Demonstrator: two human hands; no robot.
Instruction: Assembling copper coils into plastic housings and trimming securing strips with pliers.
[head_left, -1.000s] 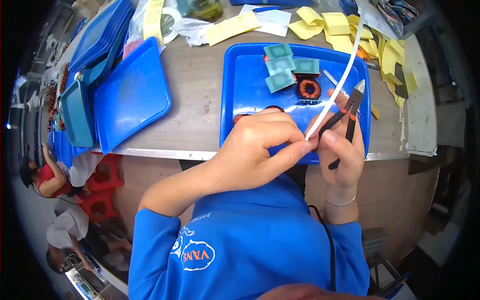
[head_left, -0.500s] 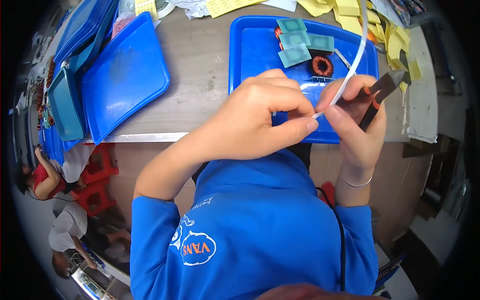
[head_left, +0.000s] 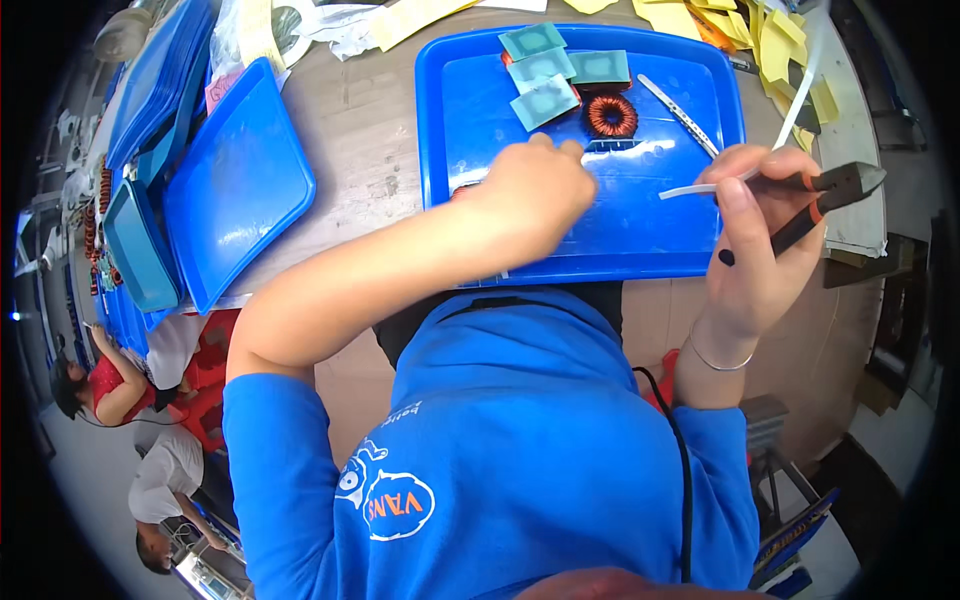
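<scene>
My left hand [head_left: 535,200] reaches over the blue tray [head_left: 433,120], just short of a copper-wound ring coil [head_left: 611,117] and a green rectangular piece [head_left: 545,102]. Its fingers curl away under the hand, and their tips are mostly hidden. Pinched between thumb and fingers of my right hand [head_left: 755,240] is a thin white strip or tube [head_left: 690,190]; its short free end points left and its long part runs up to the right. The same hand holds orange-and-black side cutters [head_left: 840,190], jaws outward to the right.
Several green pieces [head_left: 532,41] with coils under them lie in the tray, beside a slim metal tool [head_left: 678,115]. Another blue tray [head_left: 240,190] rests at the left near stacked trays [head_left: 165,80]. Yellow paper pieces [head_left: 780,45] lie at the far right. Two people [head_left: 165,480] are at the lower left.
My left hand has let go of the white strip's end and moved away, toward the coil and green pieces. My right hand has shifted right with the strip and cutters.
</scene>
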